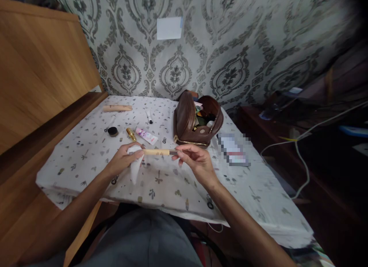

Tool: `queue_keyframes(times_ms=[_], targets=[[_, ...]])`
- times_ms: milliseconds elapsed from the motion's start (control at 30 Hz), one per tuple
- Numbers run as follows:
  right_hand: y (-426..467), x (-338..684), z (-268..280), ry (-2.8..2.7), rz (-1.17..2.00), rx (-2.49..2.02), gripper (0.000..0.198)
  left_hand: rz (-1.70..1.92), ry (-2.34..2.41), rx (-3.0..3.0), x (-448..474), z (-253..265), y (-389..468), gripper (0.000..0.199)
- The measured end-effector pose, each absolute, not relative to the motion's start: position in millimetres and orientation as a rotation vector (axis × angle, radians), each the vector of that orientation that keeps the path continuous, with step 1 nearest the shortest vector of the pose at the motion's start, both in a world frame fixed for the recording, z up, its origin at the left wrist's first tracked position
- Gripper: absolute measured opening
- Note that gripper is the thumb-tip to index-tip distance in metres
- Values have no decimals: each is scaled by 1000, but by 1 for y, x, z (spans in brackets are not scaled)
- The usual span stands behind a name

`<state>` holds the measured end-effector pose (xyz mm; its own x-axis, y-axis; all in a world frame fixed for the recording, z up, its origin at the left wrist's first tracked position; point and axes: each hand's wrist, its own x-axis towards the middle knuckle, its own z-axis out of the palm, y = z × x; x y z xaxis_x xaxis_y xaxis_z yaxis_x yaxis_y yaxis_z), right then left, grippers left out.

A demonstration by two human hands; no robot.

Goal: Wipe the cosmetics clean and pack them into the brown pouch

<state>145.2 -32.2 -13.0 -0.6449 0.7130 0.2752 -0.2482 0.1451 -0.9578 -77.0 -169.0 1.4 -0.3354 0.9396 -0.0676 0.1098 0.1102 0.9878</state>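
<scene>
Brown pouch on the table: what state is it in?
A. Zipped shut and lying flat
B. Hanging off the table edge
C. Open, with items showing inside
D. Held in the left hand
C. The brown pouch stands unzipped on the table, small items visible inside, beyond both hands, which hold a tube.

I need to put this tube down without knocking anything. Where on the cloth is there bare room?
Bare cloth lies along the near edge, below the left hand and right hand. Another free strip runs left of the small dark jar. It is crowded between the gold lipstick, pink tube and brown bag.
</scene>
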Motion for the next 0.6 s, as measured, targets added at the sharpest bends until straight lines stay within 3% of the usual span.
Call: queue_keyframes(times_ms=[100,200,300,400,600], targets=[[-38,147,-16,-1771,1453,-396,17,1581,1473,747,-67,-7,-161,44],[-48,146,-21,-1909,1087,-311,8,1789,1390,475,-58,-10,-148,37],[-60,143,-28,-2047,703,-217,18,1932,1229,252,-47,-9,-135,22],[-68,137,-33,-2115,430,-122,27,1883,1076,193,-29,-8,-128,20],[-66,133,-34,-2047,400,-145,29,1754,942,339,1,-12,-129,32]])
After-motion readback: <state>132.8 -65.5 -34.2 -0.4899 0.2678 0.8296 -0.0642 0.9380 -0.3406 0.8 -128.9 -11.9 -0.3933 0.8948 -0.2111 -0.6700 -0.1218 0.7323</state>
